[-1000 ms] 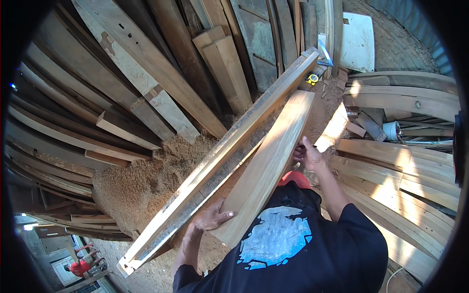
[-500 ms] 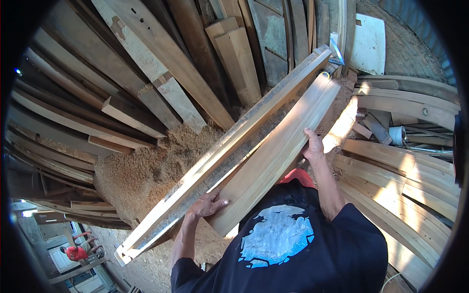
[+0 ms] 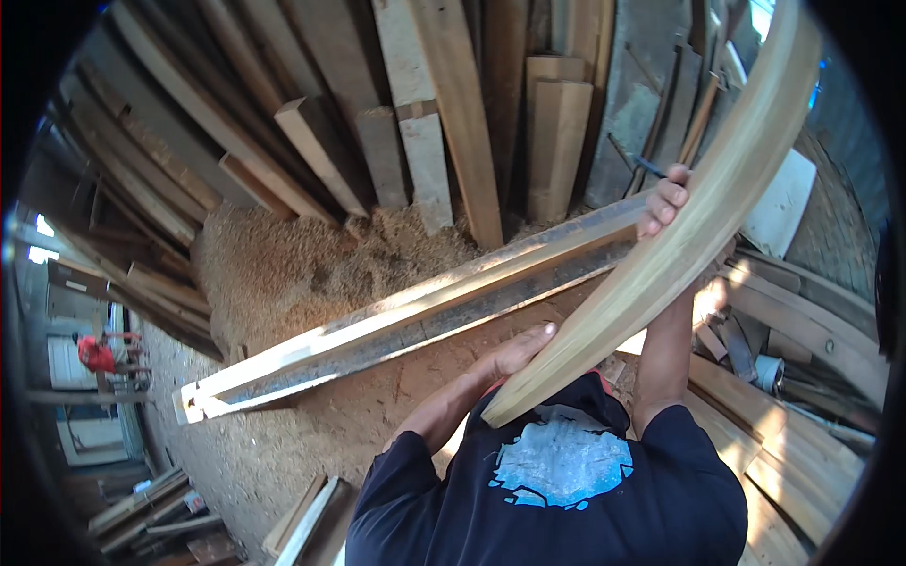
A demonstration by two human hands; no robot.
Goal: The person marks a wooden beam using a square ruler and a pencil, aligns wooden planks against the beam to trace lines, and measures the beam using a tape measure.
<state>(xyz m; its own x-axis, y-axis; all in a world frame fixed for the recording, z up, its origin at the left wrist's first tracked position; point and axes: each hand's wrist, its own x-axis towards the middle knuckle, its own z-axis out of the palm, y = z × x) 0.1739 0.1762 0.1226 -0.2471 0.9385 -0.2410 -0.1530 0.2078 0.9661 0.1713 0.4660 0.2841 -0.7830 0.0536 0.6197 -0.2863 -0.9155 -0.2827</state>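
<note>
Nr beam [image 3: 415,309], LH [image 3: 522,350] & RH [image 3: 665,203] hold plank [image 3: 670,253].

head | left fisheye, head-worn | facing down | near left hand [image 3: 522,351], right hand [image 3: 666,202]

A timber workshop is revealed by long brown wooden planks [image 3: 458,123] leaned in rows, a tan mound of wood shavings [image 3: 274,269] heaped below them on a brown dirt floor [image 3: 330,443], and pale sawn boards [image 3: 788,420] stacked at right.
</note>
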